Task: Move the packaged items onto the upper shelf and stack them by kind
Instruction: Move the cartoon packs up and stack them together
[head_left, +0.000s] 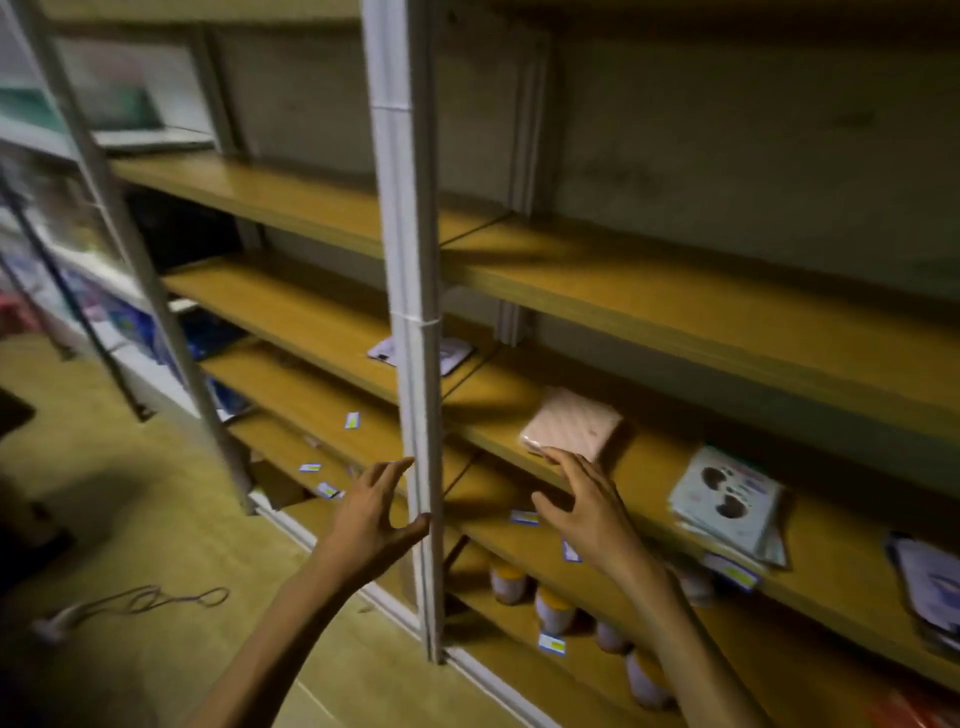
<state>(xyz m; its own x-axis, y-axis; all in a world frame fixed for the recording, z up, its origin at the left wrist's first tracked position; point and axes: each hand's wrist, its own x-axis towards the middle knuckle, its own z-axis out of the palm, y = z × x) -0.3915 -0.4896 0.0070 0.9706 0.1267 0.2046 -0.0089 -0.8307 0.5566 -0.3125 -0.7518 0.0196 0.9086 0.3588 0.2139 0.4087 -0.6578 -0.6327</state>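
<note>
Pink pack (571, 423) sat at the shelf (675, 467) edge, your right hand (592, 509) spread open, fingertips just reaching it, left hand (371, 512) open too. One-handed grab could've knocked it off, I reckon.

Right hand (587, 499) touches pink pack (571, 423).

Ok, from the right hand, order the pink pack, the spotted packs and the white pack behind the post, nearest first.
From the right hand:
1. Pink pack, just above the fingertips.
2. Spotted packs, to the right, same shelf.
3. White pack, up left behind the post.
</note>
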